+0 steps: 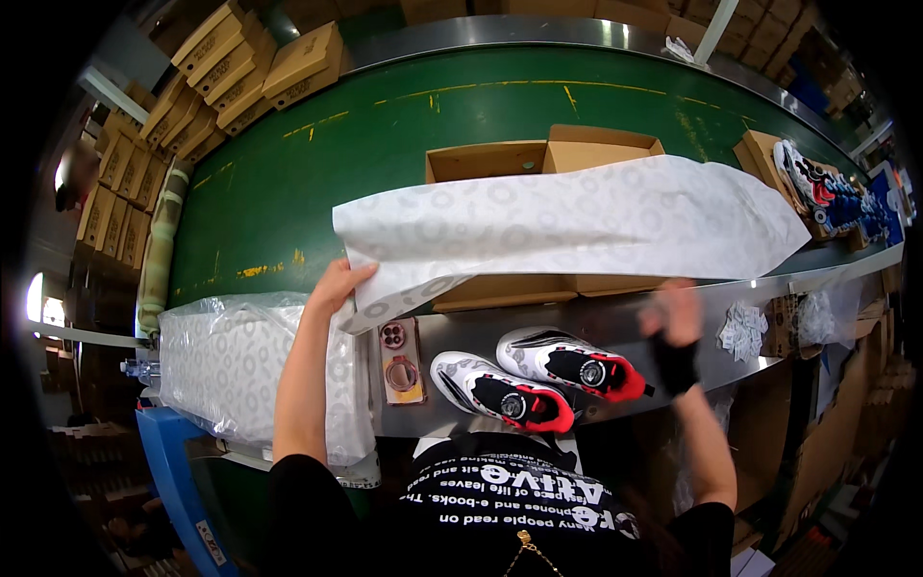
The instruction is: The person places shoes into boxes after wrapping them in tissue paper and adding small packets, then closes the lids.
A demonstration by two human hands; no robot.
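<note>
A long sheet of white wrapping paper [577, 221] with a grey ring pattern stretches across an open cardboard shoebox [486, 162] and hides much of it. My left hand [344, 286] pinches the sheet at its left end. Below the sheet's right part is my right hand [673, 313], smeared by motion, with a black band at the wrist; its fingers are not clear. Between my forearms, a pair of white, black and red sneakers [508, 396] lies on the metal table edge. Beside them lies a flat card pack [400, 361] with round pink pieces.
A plastic-wrapped stack of patterned paper [240, 361] lies at the left. Behind the shoebox runs a green conveyor belt [385, 135]. Closed shoeboxes [240, 72] are piled at the far left. More sneakers [817, 183] stand at the right, near a crumpled white paper bundle [743, 330].
</note>
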